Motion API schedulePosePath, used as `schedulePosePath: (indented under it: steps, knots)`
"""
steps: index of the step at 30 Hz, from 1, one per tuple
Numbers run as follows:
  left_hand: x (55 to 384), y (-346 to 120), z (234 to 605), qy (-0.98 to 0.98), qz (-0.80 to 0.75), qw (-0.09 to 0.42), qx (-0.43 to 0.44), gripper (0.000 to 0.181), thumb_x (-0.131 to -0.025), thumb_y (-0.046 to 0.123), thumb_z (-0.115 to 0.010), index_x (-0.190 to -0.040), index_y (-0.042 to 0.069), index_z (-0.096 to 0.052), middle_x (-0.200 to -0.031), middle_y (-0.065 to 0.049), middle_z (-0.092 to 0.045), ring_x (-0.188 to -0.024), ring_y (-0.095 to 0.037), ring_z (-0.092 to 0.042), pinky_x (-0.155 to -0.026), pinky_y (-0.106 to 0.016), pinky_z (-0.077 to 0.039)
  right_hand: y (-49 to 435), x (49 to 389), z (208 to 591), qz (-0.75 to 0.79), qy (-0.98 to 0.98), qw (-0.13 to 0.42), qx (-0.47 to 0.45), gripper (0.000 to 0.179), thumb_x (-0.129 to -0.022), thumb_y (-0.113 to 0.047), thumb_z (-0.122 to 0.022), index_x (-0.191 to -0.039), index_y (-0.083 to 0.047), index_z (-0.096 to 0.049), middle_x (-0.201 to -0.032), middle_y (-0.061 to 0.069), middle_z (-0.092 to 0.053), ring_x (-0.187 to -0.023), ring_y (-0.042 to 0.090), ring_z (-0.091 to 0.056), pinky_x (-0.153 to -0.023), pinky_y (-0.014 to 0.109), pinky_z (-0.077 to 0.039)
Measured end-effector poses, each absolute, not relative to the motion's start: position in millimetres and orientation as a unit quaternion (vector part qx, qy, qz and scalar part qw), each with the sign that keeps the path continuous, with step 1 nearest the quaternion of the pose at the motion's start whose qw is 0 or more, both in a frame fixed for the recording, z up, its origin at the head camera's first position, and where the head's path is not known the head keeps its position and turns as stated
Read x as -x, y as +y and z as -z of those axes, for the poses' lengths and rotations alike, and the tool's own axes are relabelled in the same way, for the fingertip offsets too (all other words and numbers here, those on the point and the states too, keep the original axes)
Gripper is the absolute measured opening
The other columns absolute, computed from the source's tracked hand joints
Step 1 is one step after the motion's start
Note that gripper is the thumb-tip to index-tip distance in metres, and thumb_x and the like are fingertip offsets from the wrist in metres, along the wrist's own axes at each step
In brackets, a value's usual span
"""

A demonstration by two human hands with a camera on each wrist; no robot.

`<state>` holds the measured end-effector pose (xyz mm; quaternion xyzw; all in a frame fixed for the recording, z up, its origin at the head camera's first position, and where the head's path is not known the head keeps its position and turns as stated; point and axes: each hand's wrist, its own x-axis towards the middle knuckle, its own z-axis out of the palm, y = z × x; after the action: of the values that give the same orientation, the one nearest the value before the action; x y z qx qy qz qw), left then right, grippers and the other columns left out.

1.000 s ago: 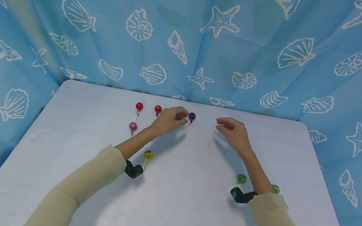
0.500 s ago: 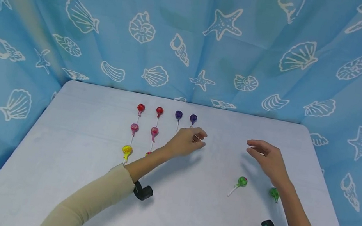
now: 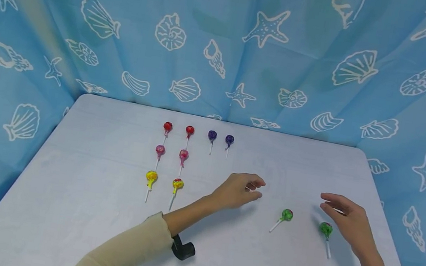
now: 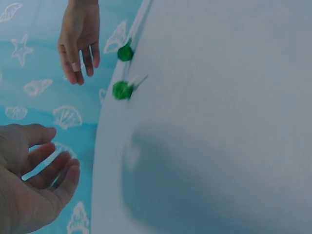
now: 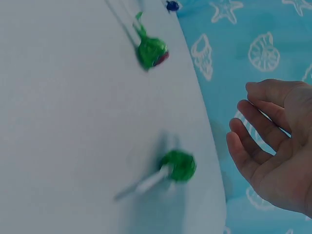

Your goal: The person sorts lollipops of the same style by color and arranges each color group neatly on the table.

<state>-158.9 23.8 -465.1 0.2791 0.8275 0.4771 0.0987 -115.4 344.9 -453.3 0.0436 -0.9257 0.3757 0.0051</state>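
Note:
Above the white table, my left hand [image 3: 238,190] hovers with loosely bent fingers and holds nothing. A green lollipop [image 3: 287,215] lies to its right, its stick slanting toward the lower left. My right hand [image 3: 350,220] hangs just above and right of another green lollipop [image 3: 325,229]; its fingers are relaxed with nothing between them. In the right wrist view, both the nearer green lollipop [image 5: 178,165] and the farther green lollipop [image 5: 151,50] lie apart from the hand. The left wrist view shows my left hand [image 4: 39,178] off the table surface.
Toward the back left lie two red lollipops [image 3: 168,127], two pink lollipops [image 3: 183,155] and two yellow lollipops [image 3: 151,177] in two columns. Two purple lollipops [image 3: 212,136] lie side by side to their right. A blue shell-patterned curtain [image 3: 226,51] hangs behind the table [image 3: 87,187].
Both hands have drawn back from the rear of the table and moved right, toward the green lollipops. The left hand has left the purple lollipops, which now lie side by side.

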Motion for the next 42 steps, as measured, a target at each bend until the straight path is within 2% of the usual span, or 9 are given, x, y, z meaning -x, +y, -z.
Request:
schedulePosePath:
  steps: [4, 8, 10, 11, 14, 18, 27, 35, 42]
  knots:
    - [155, 34, 469, 0.823, -0.476, 0.104, -0.294, 0.032, -0.097, 0.009, -0.066, -0.127, 0.001, -0.064, -0.125, -0.012, -0.066, -0.112, -0.024, -0.064, -0.093, -0.019, -0.048, 359, 107, 462, -0.363, -0.932, -0.007, -0.022, 0.040, -0.101, -0.027, -0.061, -0.132, -0.001, -0.061, -0.129, 0.023, -0.061, -0.110, 0.004, -0.057, -0.082, 0.012, -0.046]
    - [153, 42, 474, 0.819, -0.475, 0.114, -0.301, 0.032, -0.097, 0.010, -0.065, -0.128, 0.002, -0.065, -0.126, -0.011, -0.066, -0.112, -0.022, -0.064, -0.092, -0.017, -0.048, 369, 102, 470, -0.374, -0.927, -0.035, 0.006, 0.043, -0.102, -0.028, -0.060, -0.134, 0.001, -0.058, -0.133, 0.027, -0.057, -0.124, 0.046, -0.050, -0.098, 0.056, -0.046]
    - [153, 47, 477, 0.818, -0.474, 0.119, -0.304, 0.032, -0.097, 0.010, -0.066, -0.128, 0.002, -0.065, -0.126, -0.009, -0.066, -0.112, -0.021, -0.064, -0.091, -0.015, -0.047, 373, 100, 475, -0.384, -0.922, -0.047, 0.014, 0.044, -0.102, -0.028, -0.060, -0.134, 0.002, -0.057, -0.133, 0.029, -0.056, -0.125, 0.050, -0.047, -0.093, 0.073, -0.037]
    - [153, 49, 479, 0.818, -0.473, 0.122, -0.305, 0.032, -0.097, 0.010, -0.066, -0.128, 0.003, -0.065, -0.126, -0.008, -0.066, -0.112, -0.020, -0.064, -0.090, -0.015, -0.047, 376, 99, 477, -0.386, -0.921, -0.051, 0.015, 0.045, -0.101, -0.028, -0.060, -0.135, 0.002, -0.057, -0.134, 0.029, -0.055, -0.125, 0.045, -0.050, -0.093, 0.073, -0.037]
    - [156, 56, 485, 0.819, -0.467, 0.131, -0.306, 0.033, -0.096, 0.011, -0.067, -0.129, 0.005, -0.065, -0.127, -0.005, -0.066, -0.111, -0.016, -0.064, -0.089, -0.014, -0.046, 381, 97, 482, -0.378, -0.924, -0.057, 0.014, 0.046, -0.100, -0.029, -0.062, -0.135, 0.001, -0.057, -0.134, 0.027, -0.056, -0.115, 0.012, -0.057, -0.092, 0.067, -0.042]
    - [159, 65, 492, 0.823, -0.451, 0.150, -0.311, 0.035, -0.096, 0.012, -0.067, -0.130, 0.007, -0.064, -0.128, -0.002, -0.066, -0.110, -0.011, -0.063, -0.088, -0.012, -0.046, 386, 96, 487, -0.369, -0.927, -0.065, 0.013, 0.051, -0.099, -0.033, -0.064, -0.137, 0.000, -0.057, -0.136, 0.025, -0.055, -0.099, -0.017, -0.045, -0.090, 0.046, -0.052]
    - [159, 83, 501, 0.828, -0.417, 0.157, -0.339, 0.038, -0.096, 0.013, -0.068, -0.133, 0.009, -0.063, -0.131, 0.000, -0.064, -0.112, -0.007, -0.062, -0.091, -0.011, -0.043, 394, 92, 488, -0.383, -0.920, -0.082, 0.003, 0.053, -0.097, -0.033, -0.067, -0.137, 0.000, -0.057, -0.130, 0.008, -0.062, -0.096, -0.020, -0.048, -0.077, 0.012, -0.047]
    - [163, 97, 506, 0.834, -0.399, 0.160, -0.346, 0.037, -0.098, 0.016, -0.066, -0.134, 0.012, -0.063, -0.131, 0.001, -0.064, -0.112, -0.003, -0.060, -0.091, -0.010, -0.042, 395, 87, 489, -0.391, -0.915, -0.100, 0.011, 0.053, -0.095, -0.032, -0.070, -0.135, 0.001, -0.059, -0.124, 0.004, -0.066, -0.094, -0.016, -0.052, -0.077, 0.013, -0.048]
    - [163, 103, 506, 0.836, -0.392, 0.160, -0.348, 0.037, -0.097, 0.020, -0.068, -0.133, 0.011, -0.064, -0.124, 0.001, -0.067, -0.110, -0.003, -0.060, -0.088, -0.010, -0.043, 395, 83, 493, -0.407, -0.907, -0.105, 0.014, 0.049, -0.097, -0.028, -0.068, -0.133, 0.004, -0.060, -0.124, 0.016, -0.064, -0.093, -0.012, -0.055, -0.076, 0.015, -0.051]
